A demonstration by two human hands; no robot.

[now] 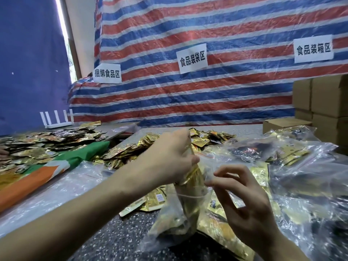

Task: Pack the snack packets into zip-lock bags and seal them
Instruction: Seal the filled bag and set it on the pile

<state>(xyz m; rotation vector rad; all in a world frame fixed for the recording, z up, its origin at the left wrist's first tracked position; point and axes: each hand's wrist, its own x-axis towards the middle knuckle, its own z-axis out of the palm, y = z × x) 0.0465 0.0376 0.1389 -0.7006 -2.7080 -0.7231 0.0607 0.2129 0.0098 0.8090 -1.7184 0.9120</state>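
Just below frame centre, the zip-lock bag (180, 210) stands half-filled: thin, slippery film, best pinched at its rim. The left hand (169, 159) grips gold snack packets (194, 178) entering it; the right hand (243, 196), at 3 o'clock, pinches the bag's mouth above the counter (116, 232).

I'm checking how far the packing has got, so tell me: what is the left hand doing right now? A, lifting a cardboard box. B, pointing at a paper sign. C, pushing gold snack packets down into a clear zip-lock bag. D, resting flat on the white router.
C: the left hand grips gold snack packets in the mouth of the clear zip-lock bag, which the right hand steadies.
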